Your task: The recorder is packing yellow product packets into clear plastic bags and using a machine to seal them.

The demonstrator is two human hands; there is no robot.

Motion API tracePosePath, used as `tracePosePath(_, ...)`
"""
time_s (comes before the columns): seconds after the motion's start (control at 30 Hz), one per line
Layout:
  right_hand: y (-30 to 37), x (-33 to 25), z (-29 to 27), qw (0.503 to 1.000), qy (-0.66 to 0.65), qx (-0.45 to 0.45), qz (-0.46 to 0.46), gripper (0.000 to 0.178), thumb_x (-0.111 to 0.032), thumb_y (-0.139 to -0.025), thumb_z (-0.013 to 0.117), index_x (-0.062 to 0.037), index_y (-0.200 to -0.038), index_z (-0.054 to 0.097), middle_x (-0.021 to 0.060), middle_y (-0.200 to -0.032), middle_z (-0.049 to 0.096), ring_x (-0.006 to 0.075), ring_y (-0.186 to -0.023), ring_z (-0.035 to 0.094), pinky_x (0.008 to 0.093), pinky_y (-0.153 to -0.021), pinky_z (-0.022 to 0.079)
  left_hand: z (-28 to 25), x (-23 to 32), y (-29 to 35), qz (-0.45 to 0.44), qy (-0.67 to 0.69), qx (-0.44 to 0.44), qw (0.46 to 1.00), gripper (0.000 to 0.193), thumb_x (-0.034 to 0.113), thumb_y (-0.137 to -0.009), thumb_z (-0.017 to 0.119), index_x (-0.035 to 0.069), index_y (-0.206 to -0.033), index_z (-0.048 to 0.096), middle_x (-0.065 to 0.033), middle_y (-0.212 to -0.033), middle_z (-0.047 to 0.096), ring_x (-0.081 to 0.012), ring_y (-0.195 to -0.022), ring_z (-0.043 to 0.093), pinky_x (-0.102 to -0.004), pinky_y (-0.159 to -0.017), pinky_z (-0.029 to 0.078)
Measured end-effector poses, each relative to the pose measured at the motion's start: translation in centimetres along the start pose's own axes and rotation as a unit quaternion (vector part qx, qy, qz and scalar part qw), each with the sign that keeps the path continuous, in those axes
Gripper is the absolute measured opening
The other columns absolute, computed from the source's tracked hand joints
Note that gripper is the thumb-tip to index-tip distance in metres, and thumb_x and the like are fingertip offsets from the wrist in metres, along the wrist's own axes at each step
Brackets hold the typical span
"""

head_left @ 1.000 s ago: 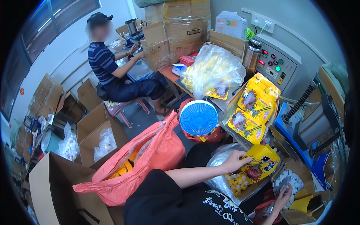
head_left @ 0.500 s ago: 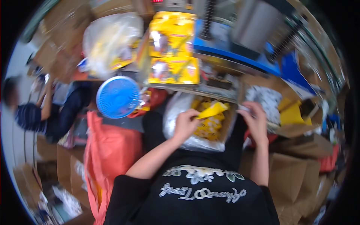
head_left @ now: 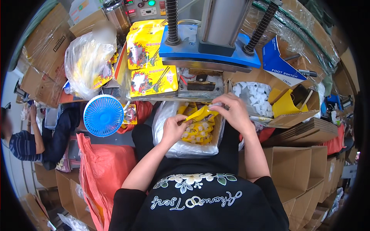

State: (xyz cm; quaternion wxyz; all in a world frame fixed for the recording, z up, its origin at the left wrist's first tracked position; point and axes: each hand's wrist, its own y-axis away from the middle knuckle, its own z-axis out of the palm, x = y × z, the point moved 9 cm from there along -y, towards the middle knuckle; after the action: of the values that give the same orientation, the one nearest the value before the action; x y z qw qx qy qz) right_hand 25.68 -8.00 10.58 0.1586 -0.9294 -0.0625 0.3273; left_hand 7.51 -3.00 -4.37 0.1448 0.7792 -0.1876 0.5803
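My left hand (head_left: 174, 129) pinches a small yellow pouch (head_left: 198, 114) by its lower end, above an open box. In my right hand (head_left: 234, 111), thumb and fingers close on a small whitish piece (head_left: 216, 104) at the pouch's upper end; the fingers partly hide it. Whether the piece sits inside the pouch's mouth, I cannot tell. The box, lined with clear plastic (head_left: 163, 123), rests on my lap and holds several yellow pouches (head_left: 200, 133) with whitish tips. Right of my right hand, a carton holds many white plastic pieces (head_left: 252, 96).
Ahead stands a press with a blue plate (head_left: 208, 48) and springs. Flat yellow printed packs (head_left: 153, 81) are stacked left of it. A blue fan (head_left: 103, 115) and a red sack (head_left: 106, 161) are at my left, cartons (head_left: 289, 165) at my right. Another person (head_left: 25, 142) sits far left.
My right hand has moved left from beside the carton of white pieces to the pouch's upper end, carrying the whitish piece. My left hand still holds the pouch. The whole view has shifted.
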Motion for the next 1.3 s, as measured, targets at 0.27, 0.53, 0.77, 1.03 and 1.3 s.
tracePosePath(0.27,0.2,0.5,1.7,0.995,-0.066,-0.071,-0.020,0.022,-0.024,-0.078,0.074,-0.0048,-0.087,0.069,0.0093,-0.081,0.066,0.0260,-0.080,0.062,0.0363,-0.071,0.048,1.0,2.4,0.7,0.086,0.011,-0.057,0.995,0.017,0.014,-0.088,0.067,-0.003,-0.090,0.071,-0.0039,-0.076,0.066,-0.0053,-0.062,0.055,-0.0222,-0.059,0.044)
tracePosePath(0.53,-0.4,4.0,-1.9,0.989,-0.054,0.084,0.107,0.034,-0.011,-0.084,0.069,-0.0019,-0.116,0.062,0.0085,-0.093,0.068,0.0175,-0.081,0.064,0.0320,-0.074,0.050,1.5,2.1,-2.7,-0.087,0.151,-0.067,0.982,0.027,0.021,-0.090,0.068,-0.006,-0.094,0.070,-0.0015,-0.079,0.068,-0.0040,-0.065,0.055,-0.0211,-0.059,0.043)
tracePosePath(0.77,3.2,8.9,-3.0,0.972,0.133,0.036,0.193,0.027,-0.021,-0.087,0.066,0.0006,-0.103,0.067,0.0183,-0.095,0.066,0.0298,-0.079,0.065,0.0355,-0.072,0.050,2.2,3.7,-4.6,-0.178,0.408,0.020,0.895,0.024,0.015,-0.089,0.067,-0.010,-0.090,0.068,-0.0097,-0.085,0.070,-0.0104,-0.067,0.063,-0.0235,-0.060,0.049)
tracePosePath(1.03,4.1,8.6,-1.6,0.984,0.018,0.028,0.178,0.024,-0.009,-0.084,0.067,0.0007,-0.106,0.062,0.0149,-0.092,0.062,0.0262,-0.075,0.062,0.0336,-0.070,0.049,-5.5,7.6,-5.3,0.032,-0.029,0.093,0.995,0.036,0.021,-0.086,0.070,-0.003,-0.112,0.064,-0.0109,-0.102,0.069,-0.0232,-0.093,0.066,-0.0322,-0.081,0.051)
tracePosePath(1.3,6.7,11.5,-2.3,0.970,-0.065,0.117,0.203,0.020,-0.004,-0.083,0.067,-0.0027,-0.102,0.061,-0.0012,-0.079,0.053,0.0082,-0.071,0.048,0.0218,-0.067,0.042,-12.2,5.5,-1.7,0.222,-0.301,0.239,0.896,0.021,0.008,-0.080,0.068,0.008,-0.101,0.070,-0.0092,-0.108,0.068,-0.0284,-0.116,0.057,-0.0451,-0.109,0.029)
